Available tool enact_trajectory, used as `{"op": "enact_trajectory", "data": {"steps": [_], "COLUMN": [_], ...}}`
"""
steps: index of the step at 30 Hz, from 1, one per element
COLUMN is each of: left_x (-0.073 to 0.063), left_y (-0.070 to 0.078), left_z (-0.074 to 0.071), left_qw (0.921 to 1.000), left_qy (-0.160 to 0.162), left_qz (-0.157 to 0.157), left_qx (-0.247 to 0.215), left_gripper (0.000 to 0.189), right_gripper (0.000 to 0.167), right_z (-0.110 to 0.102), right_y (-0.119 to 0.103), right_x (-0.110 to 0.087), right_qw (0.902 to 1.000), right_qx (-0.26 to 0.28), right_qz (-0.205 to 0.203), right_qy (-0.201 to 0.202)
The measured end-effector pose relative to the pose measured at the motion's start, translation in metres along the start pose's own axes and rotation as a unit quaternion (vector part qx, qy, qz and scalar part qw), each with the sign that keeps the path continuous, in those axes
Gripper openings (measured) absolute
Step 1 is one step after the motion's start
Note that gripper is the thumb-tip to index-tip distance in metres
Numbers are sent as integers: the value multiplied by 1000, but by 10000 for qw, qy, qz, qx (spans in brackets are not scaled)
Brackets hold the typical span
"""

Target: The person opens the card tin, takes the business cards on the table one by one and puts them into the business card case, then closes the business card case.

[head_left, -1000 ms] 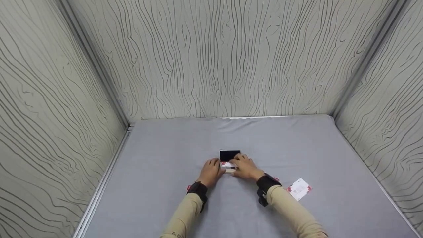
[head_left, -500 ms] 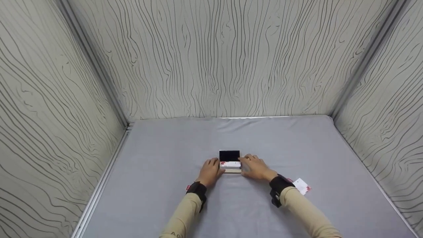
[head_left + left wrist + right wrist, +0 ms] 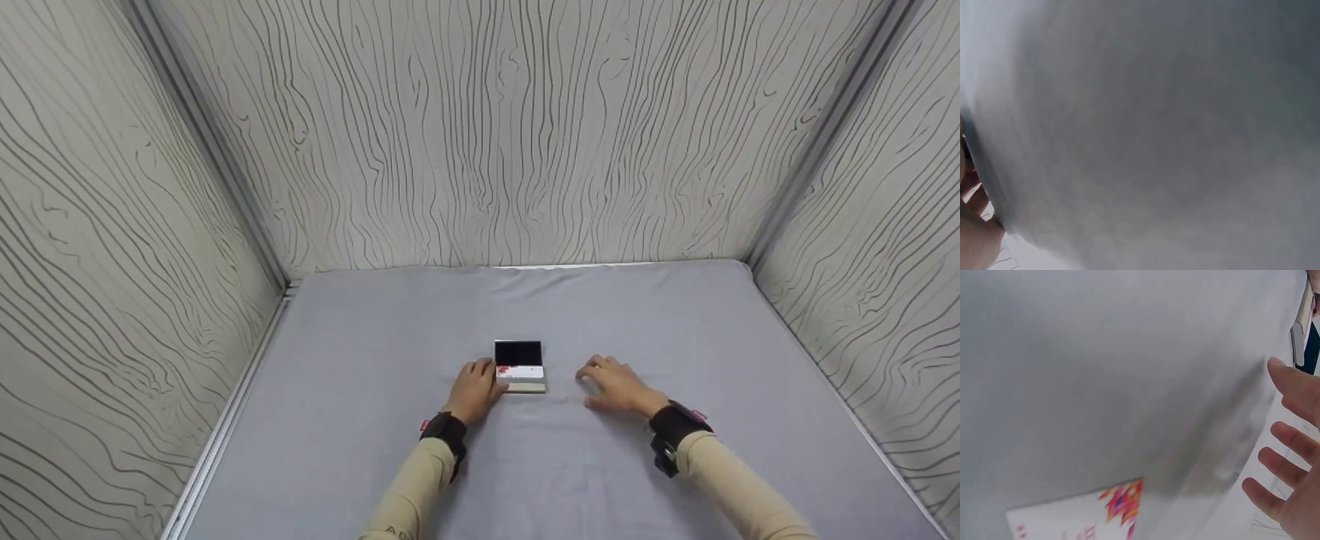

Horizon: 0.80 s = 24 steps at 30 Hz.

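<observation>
A small card case (image 3: 518,352) stands with its lid raised on the grey cloth, the lid's inside dark. White cards with a red print (image 3: 529,372) lie in its base. My left hand (image 3: 474,391) holds the case's left side, thumb at the front corner and fingers along the edge. To the right of the case, apart from it, my right hand (image 3: 616,386) has its fingers spread and loosely bent, with nothing in them. A loose white card with a flame-coloured corner pattern (image 3: 1084,523) shows in the right wrist view; the right arm hides it in the head view.
Grey cloth (image 3: 375,322) covers the table. Pale panels with dark wood-grain lines (image 3: 480,150) rise at the back and on both sides. A metal rail (image 3: 225,420) runs along the table's left edge.
My right hand has let go of the cards in the case and moved off to the right, its arm now covering the loose card. The left hand has stayed at the case.
</observation>
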<state>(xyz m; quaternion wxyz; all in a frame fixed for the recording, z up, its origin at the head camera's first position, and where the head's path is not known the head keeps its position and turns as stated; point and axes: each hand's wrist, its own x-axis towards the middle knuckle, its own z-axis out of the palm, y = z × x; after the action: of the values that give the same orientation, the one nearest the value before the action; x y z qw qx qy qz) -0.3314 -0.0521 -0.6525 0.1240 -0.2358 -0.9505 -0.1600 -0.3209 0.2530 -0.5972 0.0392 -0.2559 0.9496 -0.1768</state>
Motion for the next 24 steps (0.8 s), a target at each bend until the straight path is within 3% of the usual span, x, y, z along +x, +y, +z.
{"op": "enact_trajectory", "data": {"steps": [16, 24], "left_x": [-1, -2], "left_y": [-3, -3], "left_z": [5, 4], "left_qw": [9999, 9989], "left_qy": [90, 379], "left_qz": [50, 266], "left_qx": [-125, -20], "left_gripper": [53, 49], "right_gripper": [26, 28], "right_z": [-23, -37], "right_y": [32, 45], "right_x": [-42, -56], "right_qw": [9984, 9966], "right_qx": [-81, 172], "right_qz": [-522, -177], "right_qy": [-206, -782]}}
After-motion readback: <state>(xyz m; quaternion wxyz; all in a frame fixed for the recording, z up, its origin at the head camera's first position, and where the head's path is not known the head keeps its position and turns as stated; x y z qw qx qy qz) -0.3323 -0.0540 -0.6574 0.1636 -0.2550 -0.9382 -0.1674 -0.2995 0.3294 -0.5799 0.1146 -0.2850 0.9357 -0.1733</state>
